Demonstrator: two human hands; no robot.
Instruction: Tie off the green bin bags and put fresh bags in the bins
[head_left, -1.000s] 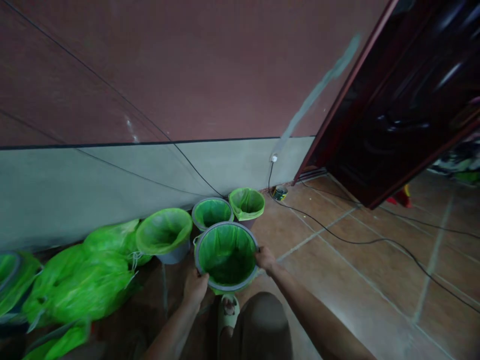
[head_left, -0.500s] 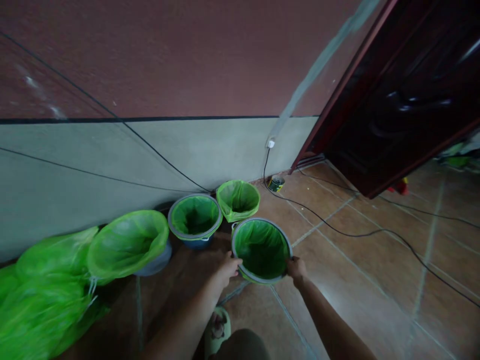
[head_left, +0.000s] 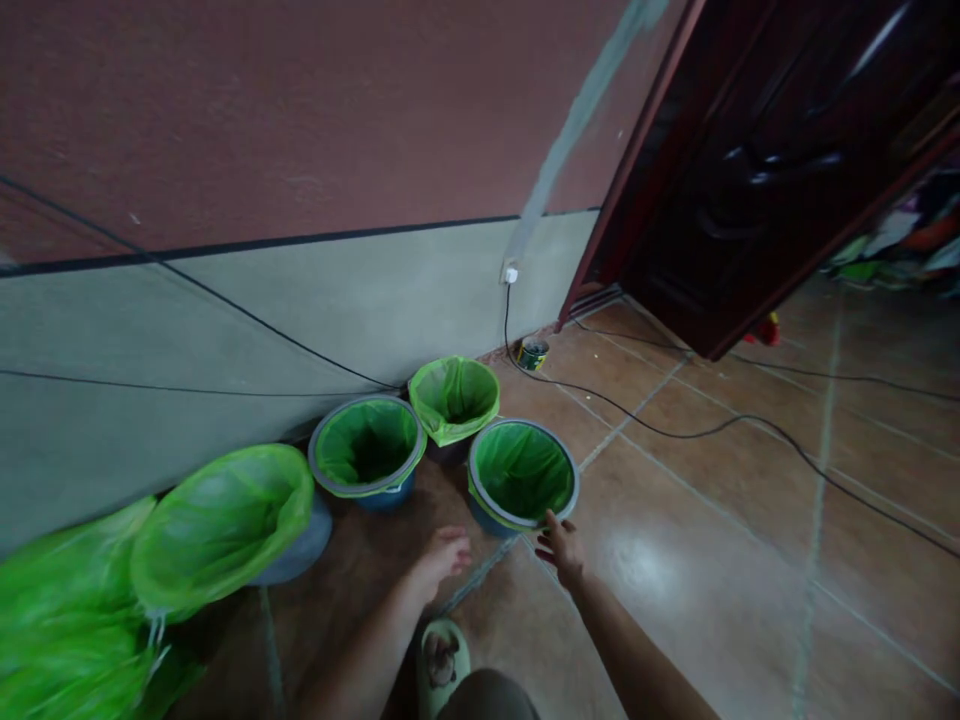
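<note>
A blue bin lined with a green bag [head_left: 523, 474] stands on the tiled floor just ahead of me. My right hand [head_left: 562, 545] hovers open at its near rim, fingertips close to the grey ring. My left hand [head_left: 442, 555] is open too, a short way left of that bin, holding nothing. Two more lined bins stand behind it by the wall: a blue one [head_left: 367, 452] and a smaller one [head_left: 454, 397].
A tipped grey bin with a green bag [head_left: 225, 525] and a heap of green bags [head_left: 67, 620] lie at the left. A black cable [head_left: 712, 430] crosses the floor from a wall socket [head_left: 511, 274]. A small can [head_left: 533, 354] and a dark door [head_left: 757, 170] are at the right.
Both hands held the nearest lined bin by its rim and carried it rightwards; now it stands on the floor and both hands have let go and drawn back.
</note>
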